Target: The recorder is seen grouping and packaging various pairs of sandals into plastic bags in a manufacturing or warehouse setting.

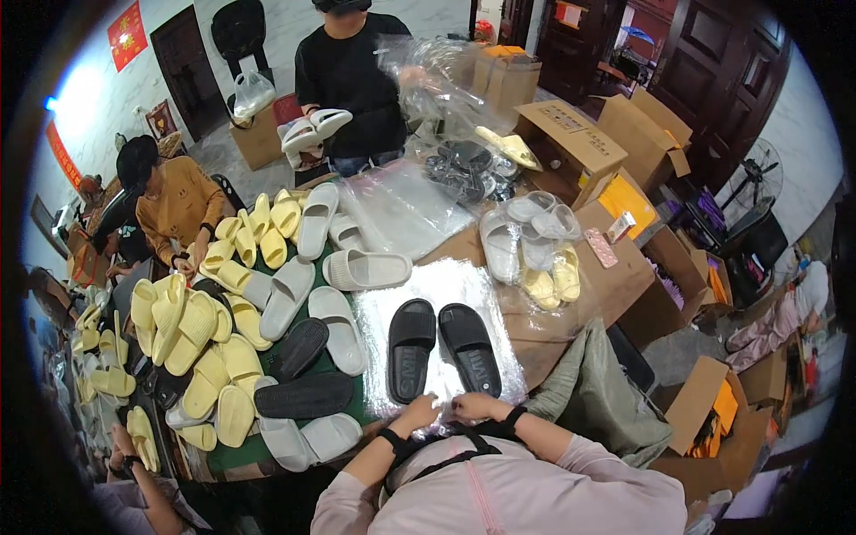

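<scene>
A pair of black slide sandals, the left slide [412, 348] and the right slide [470, 349], lies toes away on a shiny stack of clear plastic bags [367, 312]. Just below the heels, my left hand [421, 411] pinches the near edge of the bag at the table's front. Beside it my right hand [478, 407] has its fingers closed on the same plastic edge. A small gap parts the two hands. Dark bands circle both wrists. Glare on the film hides exactly how much plastic each hand grips.
Loose grey slides [334, 330] and a pile of yellow slides [192, 330] cover the left side. Bagged slides [535, 245] lie right, near open cardboard boxes [571, 138]. Across the table a person in black [352, 80] holds white slides and plastic. A grey-green sack [611, 401] stands at right.
</scene>
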The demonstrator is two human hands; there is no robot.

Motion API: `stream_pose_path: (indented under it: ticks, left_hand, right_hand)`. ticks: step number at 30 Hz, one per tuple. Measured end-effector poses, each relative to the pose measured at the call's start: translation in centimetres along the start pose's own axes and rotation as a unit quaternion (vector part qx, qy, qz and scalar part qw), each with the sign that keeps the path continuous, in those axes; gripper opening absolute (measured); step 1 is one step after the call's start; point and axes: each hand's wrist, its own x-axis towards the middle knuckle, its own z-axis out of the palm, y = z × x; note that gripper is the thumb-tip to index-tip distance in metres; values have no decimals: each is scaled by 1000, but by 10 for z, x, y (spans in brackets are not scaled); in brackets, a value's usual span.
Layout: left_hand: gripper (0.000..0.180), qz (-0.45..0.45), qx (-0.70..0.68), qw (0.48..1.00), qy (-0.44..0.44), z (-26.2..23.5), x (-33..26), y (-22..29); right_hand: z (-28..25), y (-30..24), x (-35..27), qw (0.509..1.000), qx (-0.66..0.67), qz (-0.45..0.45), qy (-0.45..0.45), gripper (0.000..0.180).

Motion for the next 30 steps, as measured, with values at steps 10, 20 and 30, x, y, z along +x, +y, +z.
stream_pose_path:
  ticks: [10, 20, 30]
  left_hand:
    - [48, 129, 278, 952, -24, 15, -31, 19]
    - [46, 119, 316, 941, 32, 26, -34, 5]
    - [45, 127, 375, 913, 100, 19, -29, 5]
  right_hand:
    - [-37, -19, 50, 982, -19, 59, 180, 60]
    - [-61, -43, 99, 917, 178, 96, 344, 49]
    - [-131, 3, -25, 919, 289, -110, 244, 18]
